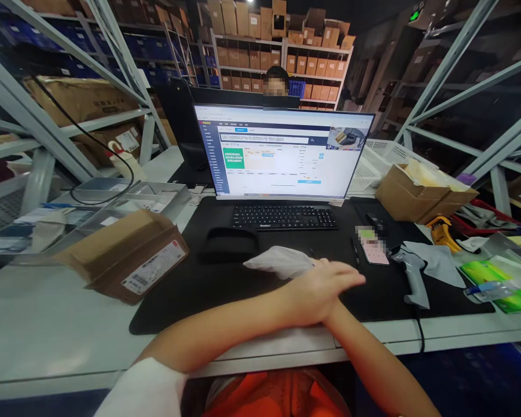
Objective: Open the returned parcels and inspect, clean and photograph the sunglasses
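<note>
Monitor, keyboard, cardboard box, barcode scanner, probably a mouse, shelves of cartons.

Dim warehouse workstation hemmed in by tall storage racks.

A white tabletop carries a wide black rubber desk mat, lit mainly by a glowing flat computer monitor with a black keyboard below it. Grey metal shelving frames rise on both sides. At the back, white racks hold rows of brown cardboard cartons, and blue plastic bins fill shelves on the left. The far right corner is too dark to read, possibly more boxes.
</note>
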`<state>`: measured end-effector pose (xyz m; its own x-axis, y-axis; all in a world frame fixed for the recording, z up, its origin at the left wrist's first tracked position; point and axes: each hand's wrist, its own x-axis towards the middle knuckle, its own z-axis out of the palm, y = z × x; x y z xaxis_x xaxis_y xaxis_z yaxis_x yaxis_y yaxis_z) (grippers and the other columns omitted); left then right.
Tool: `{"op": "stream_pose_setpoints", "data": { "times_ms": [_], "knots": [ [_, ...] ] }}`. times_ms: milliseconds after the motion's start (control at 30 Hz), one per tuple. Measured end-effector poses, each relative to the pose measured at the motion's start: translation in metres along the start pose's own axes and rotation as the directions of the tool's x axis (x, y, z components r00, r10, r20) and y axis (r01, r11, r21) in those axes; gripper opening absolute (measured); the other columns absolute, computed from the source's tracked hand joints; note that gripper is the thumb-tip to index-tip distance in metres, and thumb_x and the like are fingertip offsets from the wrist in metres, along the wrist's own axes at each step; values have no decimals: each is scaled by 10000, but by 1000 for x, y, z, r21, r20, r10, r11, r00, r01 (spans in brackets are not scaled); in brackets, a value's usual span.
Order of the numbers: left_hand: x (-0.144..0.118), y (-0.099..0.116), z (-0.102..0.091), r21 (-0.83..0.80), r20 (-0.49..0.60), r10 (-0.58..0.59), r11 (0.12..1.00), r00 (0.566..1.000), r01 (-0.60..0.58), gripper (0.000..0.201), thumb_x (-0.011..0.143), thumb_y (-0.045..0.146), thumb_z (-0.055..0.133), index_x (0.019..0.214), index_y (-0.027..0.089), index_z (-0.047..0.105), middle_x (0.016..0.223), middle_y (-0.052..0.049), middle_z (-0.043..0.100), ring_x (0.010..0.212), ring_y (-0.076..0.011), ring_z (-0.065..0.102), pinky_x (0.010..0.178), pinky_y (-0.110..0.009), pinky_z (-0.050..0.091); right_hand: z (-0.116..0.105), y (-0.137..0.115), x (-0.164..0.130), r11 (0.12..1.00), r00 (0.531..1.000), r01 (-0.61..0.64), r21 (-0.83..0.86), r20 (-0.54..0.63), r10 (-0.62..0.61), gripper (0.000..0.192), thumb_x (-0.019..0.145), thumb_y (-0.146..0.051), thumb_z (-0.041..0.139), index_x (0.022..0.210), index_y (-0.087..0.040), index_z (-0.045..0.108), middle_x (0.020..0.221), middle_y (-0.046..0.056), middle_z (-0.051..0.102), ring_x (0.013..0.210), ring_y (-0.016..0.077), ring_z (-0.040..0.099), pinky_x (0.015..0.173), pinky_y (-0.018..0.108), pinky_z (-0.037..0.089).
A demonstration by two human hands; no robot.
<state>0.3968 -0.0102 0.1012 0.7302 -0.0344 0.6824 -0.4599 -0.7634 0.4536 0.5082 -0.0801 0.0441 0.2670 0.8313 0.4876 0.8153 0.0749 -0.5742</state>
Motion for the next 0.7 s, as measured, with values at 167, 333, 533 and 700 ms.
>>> {"op": "stream_pose_setpoints", "data": {
  "times_ms": [167, 333, 533, 700],
  "knots": [
    [-14, 4, -5, 120, -102, -214, 967, 971, 226, 431, 929, 161, 495, 1357, 204, 522, 1230, -147, 621, 1155, -274, 618, 989, -426, 537, -10, 3, 5, 972, 993, -116, -204, -57, 107, 310, 970, -315, 467, 769, -233, 689, 581, 69, 621, 589, 229, 609, 592, 370, 425],
    [-22, -10, -36, 157, -124, -648, 735, 752, 660, 391, 890, 431, 639, 1214, 212, 625, 1080, -78, 670, 894, -227, 660, 814, -368, 549, -22, -27, 34, 894, 965, -201, -401, 75, 251, 152, 891, -234, 547, 841, -161, 671, 695, 111, 701, 613, 228, 632, 623, 321, 364],
    [-36, -42, -56, -210, -106, -814, 580, 571, 787, 174, 899, 325, 552, 860, 172, 628, 743, 2, 634, 631, -138, 593, 601, -253, 493, -19, -36, 43, 968, 912, -189, 167, 395, 109, 242, 887, -320, 596, 1095, -210, 653, 910, 35, 739, 729, 171, 656, 639, 252, 422],
    [-41, -48, -60, -299, -90, -838, 538, 537, 788, 253, 905, 416, 529, 887, 170, 588, 701, 18, 590, 549, -111, 558, 507, -217, 451, -7, -21, 42, 904, 933, -301, 303, 289, 214, 186, 841, -298, 617, 1006, -218, 580, 687, -38, 645, 586, 139, 580, 578, 240, 414]
  ]
}}
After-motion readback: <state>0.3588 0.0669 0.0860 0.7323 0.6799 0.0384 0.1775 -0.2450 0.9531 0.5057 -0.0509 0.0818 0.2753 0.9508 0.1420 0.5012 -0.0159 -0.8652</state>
